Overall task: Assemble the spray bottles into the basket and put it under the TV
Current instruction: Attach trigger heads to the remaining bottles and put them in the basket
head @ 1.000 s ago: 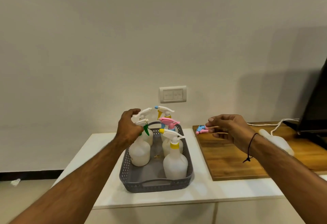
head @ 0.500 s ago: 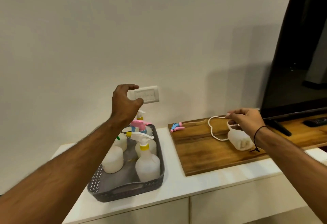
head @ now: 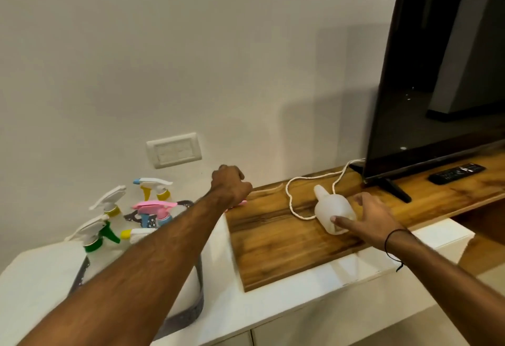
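The last bottle (head: 332,210) lies on its side on the wooden board (head: 273,244), capless, well apart from the basket (head: 196,302) where the other spray bottles (head: 95,233) already stand. The right hand (head: 366,217) reaches round it, fingers spread and touching, not yet closed. The left hand (head: 232,184) curls over the pink spray top (head: 240,203) at the board's left edge; I cannot tell if it grips. Next, I'd judge, both pieces need lifting and screwing together.
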